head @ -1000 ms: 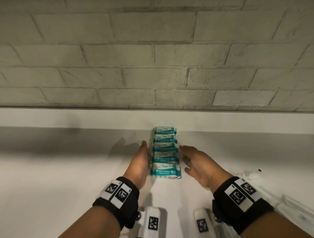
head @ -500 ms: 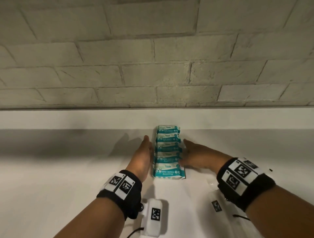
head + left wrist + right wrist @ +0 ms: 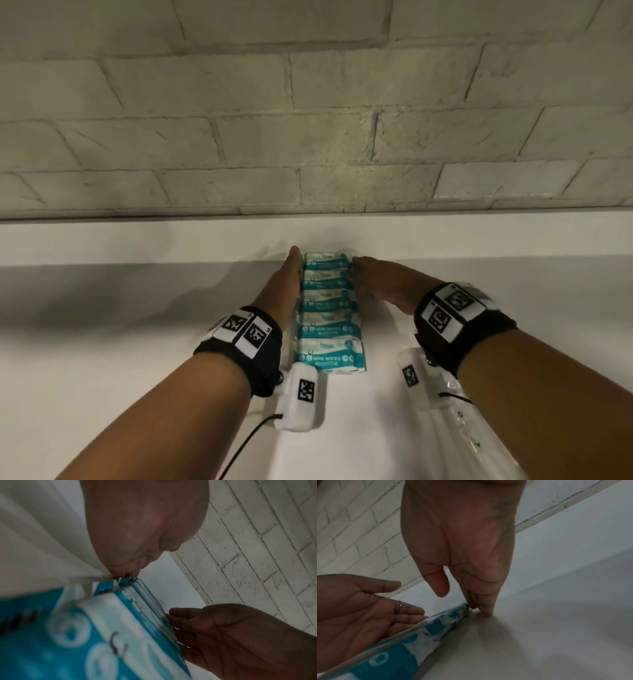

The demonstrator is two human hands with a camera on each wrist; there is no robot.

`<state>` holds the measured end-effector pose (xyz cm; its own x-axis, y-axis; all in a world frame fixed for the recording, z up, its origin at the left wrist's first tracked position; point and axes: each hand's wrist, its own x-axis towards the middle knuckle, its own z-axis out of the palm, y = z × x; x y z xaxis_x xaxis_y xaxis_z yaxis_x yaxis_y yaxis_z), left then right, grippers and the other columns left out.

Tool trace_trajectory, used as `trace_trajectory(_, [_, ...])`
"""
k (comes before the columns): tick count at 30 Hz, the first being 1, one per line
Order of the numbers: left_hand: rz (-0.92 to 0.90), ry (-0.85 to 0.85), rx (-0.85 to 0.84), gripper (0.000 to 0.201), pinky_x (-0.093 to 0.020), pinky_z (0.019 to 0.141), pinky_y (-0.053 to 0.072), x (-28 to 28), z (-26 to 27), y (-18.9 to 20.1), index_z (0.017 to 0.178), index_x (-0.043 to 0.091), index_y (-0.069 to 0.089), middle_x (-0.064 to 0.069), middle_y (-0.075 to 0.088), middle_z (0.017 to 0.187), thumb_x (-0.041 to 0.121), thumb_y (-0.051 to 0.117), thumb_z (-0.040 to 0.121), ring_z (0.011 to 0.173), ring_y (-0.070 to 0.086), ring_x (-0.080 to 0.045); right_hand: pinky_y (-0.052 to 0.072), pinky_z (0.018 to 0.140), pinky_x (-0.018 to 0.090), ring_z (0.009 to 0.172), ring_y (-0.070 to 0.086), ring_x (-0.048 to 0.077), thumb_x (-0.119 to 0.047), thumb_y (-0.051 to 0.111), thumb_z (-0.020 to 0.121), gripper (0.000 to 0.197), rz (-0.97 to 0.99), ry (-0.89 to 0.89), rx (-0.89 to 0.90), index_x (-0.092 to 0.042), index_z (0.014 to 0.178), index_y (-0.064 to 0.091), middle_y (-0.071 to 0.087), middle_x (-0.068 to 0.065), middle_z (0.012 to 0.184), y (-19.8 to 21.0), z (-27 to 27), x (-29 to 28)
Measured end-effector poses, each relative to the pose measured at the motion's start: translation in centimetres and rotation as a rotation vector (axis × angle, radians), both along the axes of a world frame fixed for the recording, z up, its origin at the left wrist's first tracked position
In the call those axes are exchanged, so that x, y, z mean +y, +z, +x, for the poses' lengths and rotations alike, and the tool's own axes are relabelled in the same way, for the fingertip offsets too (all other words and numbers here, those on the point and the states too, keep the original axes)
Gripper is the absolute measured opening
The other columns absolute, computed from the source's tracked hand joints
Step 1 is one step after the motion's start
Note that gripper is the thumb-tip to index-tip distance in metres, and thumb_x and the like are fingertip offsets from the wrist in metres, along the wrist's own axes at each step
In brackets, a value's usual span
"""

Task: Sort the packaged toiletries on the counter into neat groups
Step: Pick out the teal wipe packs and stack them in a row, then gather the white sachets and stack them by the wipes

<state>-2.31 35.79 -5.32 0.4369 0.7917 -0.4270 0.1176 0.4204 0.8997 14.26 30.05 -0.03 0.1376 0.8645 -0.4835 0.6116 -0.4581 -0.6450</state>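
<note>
Several teal and white mini wipes packs [image 3: 328, 308] lie overlapped in one straight row on the white counter [image 3: 120, 342], running away from me to the back ledge. My left hand [image 3: 286, 281] lies flat against the row's left side, fingers straight. My right hand [image 3: 373, 277] presses the row's right side near its far end. In the left wrist view the left hand [image 3: 137, 534] touches the packs [image 3: 85, 635] at their edge. In the right wrist view the right hand's fingertips [image 3: 485, 612] stand on the counter against the packs [image 3: 419, 635]. Neither hand holds anything.
A raised white ledge [image 3: 479, 236] and a pale brick wall [image 3: 308, 120] close off the counter right behind the row. A clear plastic packet [image 3: 474, 431] lies at the lower right under my right forearm. Bare counter stretches to the left.
Both hands have slid forward along the sides of the row, from its near half to its far end. The packs now sit in a straighter line.
</note>
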Motion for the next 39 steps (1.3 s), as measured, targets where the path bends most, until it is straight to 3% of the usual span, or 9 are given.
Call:
trace_trajectory(4, [0.024,0.094,0.026,0.061,-0.043,0.108,0.038,-0.2,-0.7,0.7,0.103,0.020,0.069,-0.008,0.066,0.122,0.067,0.031,0.090,0.111,0.063,-0.023,0.033,0.113,0.040,0.136,0.038,0.027,-0.023,0.051,0.097,0.057,0.050,0.005,0.009,-0.004,0.146,0.032,0.037,0.012,0.151,0.5,0.8,-1.3])
trace_trajectory(8, [0.317,0.076,0.338,0.058,-0.038,0.117,0.022,-2.4,-1.8,3.2,0.148,0.018,0.030,0.000,0.030,0.154,0.048,0.037,0.099,0.142,0.029,-0.020,0.045,0.101,0.038,0.122,0.054,0.021,-0.021,0.054,0.095,0.047,0.007,0.053,-0.023,-0.022,0.141,0.045,0.053,0.003,0.137,3.5,3.0,-4.7])
trace_trajectory(13, [0.739,-0.024,0.452,0.041,-0.029,0.108,0.036,-9.0,-0.4,6.4,0.135,0.027,0.050,0.001,0.047,0.141,0.027,0.054,0.094,0.129,0.046,-0.016,0.036,0.102,0.026,0.121,0.051,0.015,-0.033,0.049,0.097,0.035,-0.047,0.331,-0.439,-0.030,0.132,0.054,0.052,-0.007,0.136,6.8,6.6,-12.1])
trace_trajectory(19, [1.059,-0.889,0.547,0.044,-0.021,0.111,0.025,-19.9,4.6,7.2,0.141,0.027,0.046,0.005,0.044,0.146,0.020,0.047,0.097,0.134,0.039,-0.013,0.047,0.092,0.031,0.101,0.058,0.016,-0.032,0.056,0.089,0.022,-0.308,0.473,-0.649,-0.024,0.102,0.072,0.064,-0.006,0.112,5.8,8.7,-23.9])
trace_trajectory(23, [1.101,-1.278,0.856,0.054,-0.037,0.120,0.013,-23.9,6.8,4.9,0.150,0.028,0.026,-0.005,0.019,0.159,0.023,0.039,0.099,0.146,0.015,-0.023,0.029,0.114,0.033,0.137,0.037,0.015,-0.027,0.050,0.094,0.039,-0.373,0.537,-0.630,-0.025,0.132,0.056,0.035,-0.007,0.153,3.7,9.0,-28.6])
trace_trajectory(26, [1.063,-1.200,0.930,0.052,-0.037,0.121,0.009,-25.2,6.0,4.3,0.147,0.032,0.033,0.001,0.020,0.159,0.019,0.040,0.097,0.147,0.011,-0.020,0.022,0.115,0.028,0.143,0.025,0.012,-0.026,0.048,0.096,0.049,-0.263,0.433,-0.623,-0.029,0.144,0.039,0.020,-0.012,0.158,3.6,10.7,-31.2])
trace_trajectory(30, [1.036,-1.073,0.914,0.054,-0.036,0.118,0.018,-25.9,2.9,4.3,0.137,0.035,0.049,0.007,0.038,0.150,0.009,0.039,0.091,0.140,0.028,-0.016,0.034,0.106,0.028,0.127,0.045,0.012,-0.033,0.056,0.093,0.033,-0.086,0.292,-0.577,-0.035,0.125,0.059,0.046,-0.012,0.139,4.4,13.1,-34.1])
trace_trajectory(35, [1.060,-0.738,1.051,0.033,-0.033,0.093,0.043,-28.7,0.8,4.8,0.112,0.027,0.063,0.001,0.054,0.121,0.013,0.044,0.089,0.111,0.051,-0.021,0.039,0.058,0.024,0.070,0.052,0.008,-0.031,0.067,0.081,0.012,-0.172,0.420,-0.638,-0.027,0.075,0.057,0.058,-0.009,0.085,4.7,12.8,-37.6])
trace_trajectory(39, [0.994,-0.751,0.929,0.017,-0.031,0.080,0.045,-32.0,1.6,5.1,0.096,0.026,0.063,0.007,0.056,0.095,0.025,0.047,0.091,0.090,0.054,-0.016,0.038,0.067,0.020,0.080,0.049,0.005,-0.028,0.059,0.088,0.026,-0.253,0.609,-0.541,-0.031,0.113,0.063,0.054,-0.017,0.095,3.0,11.6,-40.0])
